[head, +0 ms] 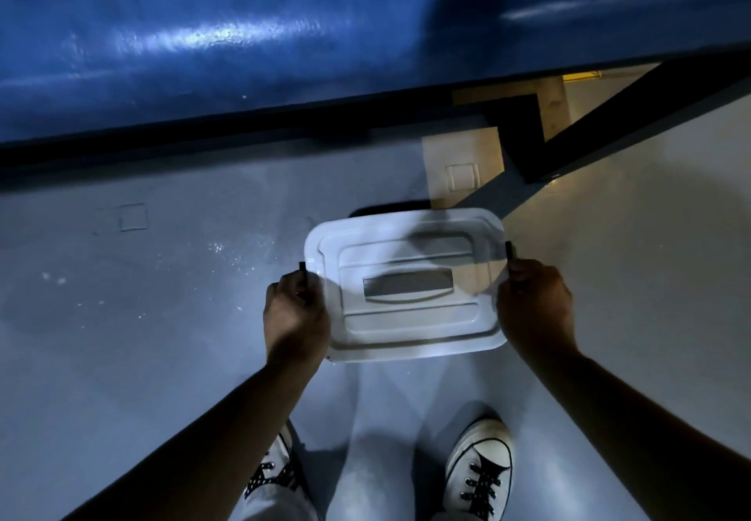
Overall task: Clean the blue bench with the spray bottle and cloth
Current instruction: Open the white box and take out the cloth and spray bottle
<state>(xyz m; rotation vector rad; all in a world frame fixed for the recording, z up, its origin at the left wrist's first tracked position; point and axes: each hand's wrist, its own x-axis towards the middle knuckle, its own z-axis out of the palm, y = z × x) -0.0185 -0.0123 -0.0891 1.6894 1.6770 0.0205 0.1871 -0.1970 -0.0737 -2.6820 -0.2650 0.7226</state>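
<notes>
Both hands work the closed white plastic lidded storage box [406, 285] on the grey floor: my left hand [294, 317] curls round the black latch on its left side, my right hand [534, 309] round the black latch on its right. My white lace-up sneakers [479, 463] stand just behind. Spray bottle and cloth are not visible; I judge cleaning not yet begun. Beyond, the glossy blue bench [203, 41] overhangs; its dark front edge and black frame leg [609, 130] limit forward room.
</notes>
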